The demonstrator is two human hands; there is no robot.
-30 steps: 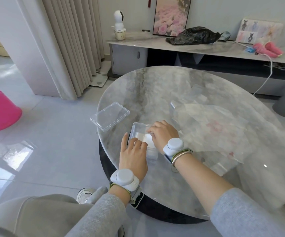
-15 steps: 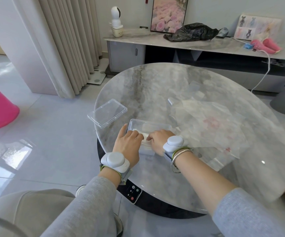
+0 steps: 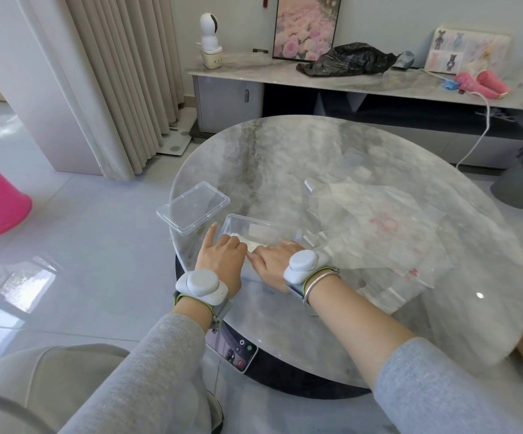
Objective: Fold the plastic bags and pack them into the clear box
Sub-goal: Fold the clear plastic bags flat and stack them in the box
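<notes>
One left hand [image 3: 222,256] and one right hand [image 3: 272,261] rest fingers on one folded bag [image 3: 251,242] in one clear box [image 3: 263,221] (gripping or pressing, unclear); one lid [image 3: 193,206] beside.

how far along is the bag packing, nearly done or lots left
Early on, it seems. Done: a folded white bag sits in the clear box. In hand: left hand and right hand are both on that bag, seemingly pressing it down. Left: flat, unfolded bags lie on the table right of the box, and the lid lies off to its left.
</notes>
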